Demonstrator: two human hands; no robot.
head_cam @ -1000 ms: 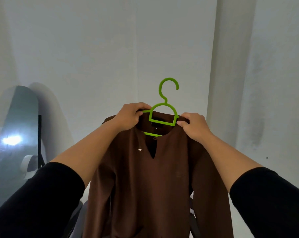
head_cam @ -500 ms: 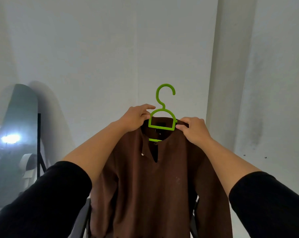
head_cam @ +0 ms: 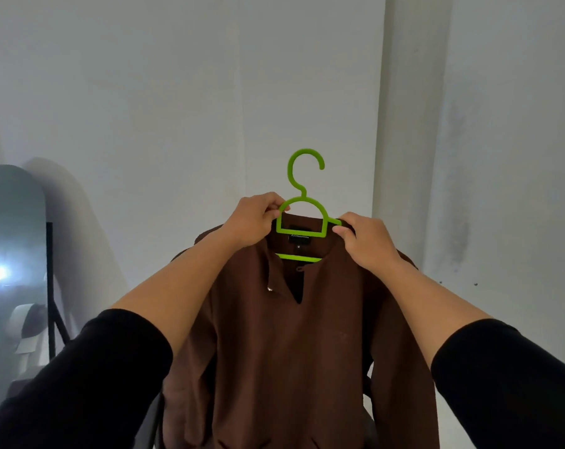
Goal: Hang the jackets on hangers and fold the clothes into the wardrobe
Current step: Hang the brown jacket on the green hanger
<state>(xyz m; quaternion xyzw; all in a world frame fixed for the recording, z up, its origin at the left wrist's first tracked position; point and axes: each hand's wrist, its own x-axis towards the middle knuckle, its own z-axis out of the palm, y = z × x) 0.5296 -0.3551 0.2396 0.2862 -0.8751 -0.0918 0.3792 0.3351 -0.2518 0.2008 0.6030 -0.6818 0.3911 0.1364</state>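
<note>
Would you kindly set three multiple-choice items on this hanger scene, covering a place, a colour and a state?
1. Where does the arched mirror stand?
A. far left, against the wall
B. far right
C. behind the garment

2. What colour is the plastic hanger?
A. white
B. bright green
C. black

3. How is the brown long-sleeved garment now?
A. folded flat
B. lying on the floor
C. draped on the hanger, held up

Key: 1 A, it leans at the left edge; 2 B, hook and frame are green; 3 C, the left hand and right hand grip its shoulders.
</note>
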